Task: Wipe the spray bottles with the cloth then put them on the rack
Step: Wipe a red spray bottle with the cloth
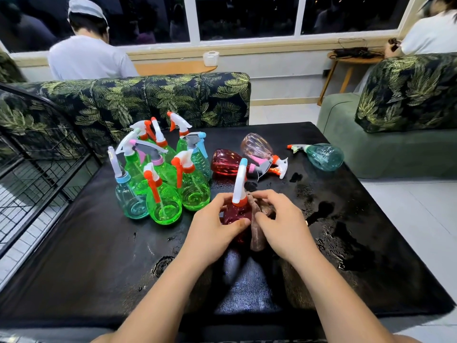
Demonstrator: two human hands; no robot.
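Tabletop (74, 256) under a black, finely woven mat glistens with puddles and droplets toward 3 o'clock. A black wire rack (37, 154) of square grid stands off its edge at 9 o'clock. At 11 o'clock, upright bottles (163, 206) of clear green and teal plastic cluster together, round-bellied, with white, orange, blue and pink triggers. At 1 o'clock three ribbed bottles lie on their sides: a dark red one (225, 162), a pale pink one (256, 144) and, farther toward 2 o'clock, a teal one (325, 155). At centre a red spray bottle (235, 214) stands between both hands. The left hand (212, 231) curls fingers and thumb round its body. At 3 o'clock of it, the right hand (284, 226) pinches a limp brownish cloth (257, 236) against its side.
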